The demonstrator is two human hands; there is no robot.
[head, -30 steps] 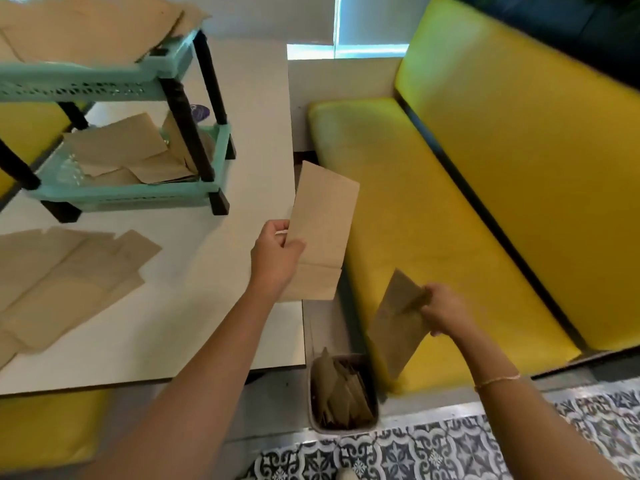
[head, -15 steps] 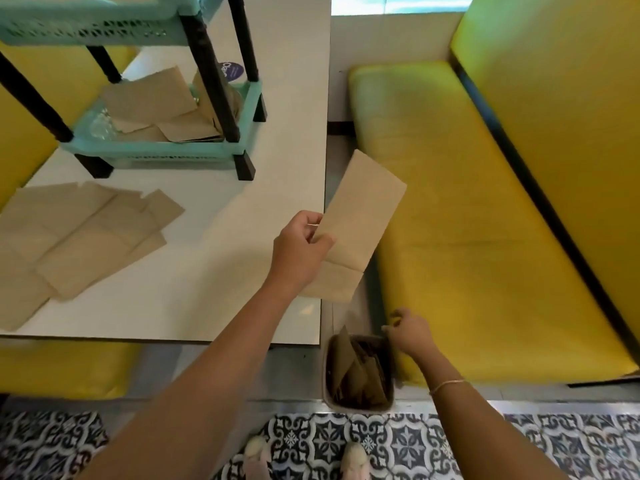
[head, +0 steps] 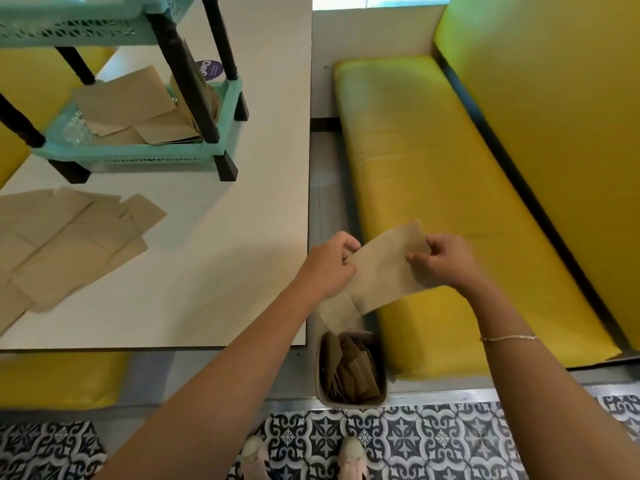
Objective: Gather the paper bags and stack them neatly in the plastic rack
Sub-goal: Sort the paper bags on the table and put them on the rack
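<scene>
Head view of a person standing at the gap between a white table (head: pixel 214 271) and a yellow bench seat (head: pixel 450 188). Both hands grasp one flat brown paper bag (head: pixel 384 268), held in the air above a small bin (head: pixel 349 401) on the floor that contains more folded bags: the left hand (head: pixel 329 265) pinches the bag's near-left edge, and the right hand (head: pixel 440 259) pinches its far-right edge, fingers curled over the paper. The bag's lower flap hangs below the left hand, slightly blurred. The plastic rack (head: pixel 138 157), teal with dark posts, stands on the far part of the table, well apart from the hands; its lower tier already holds several bags lying askew. A loose spread of further bags (head: pixel 69 244) lies flat on the table's left side. Judged from its look, the bag is very light, thin and limp, easily creased or torn; it is best held by opposite edges, as here, or flat between thumb and fingers near the folded base, which is probably the stiffest part.
</scene>
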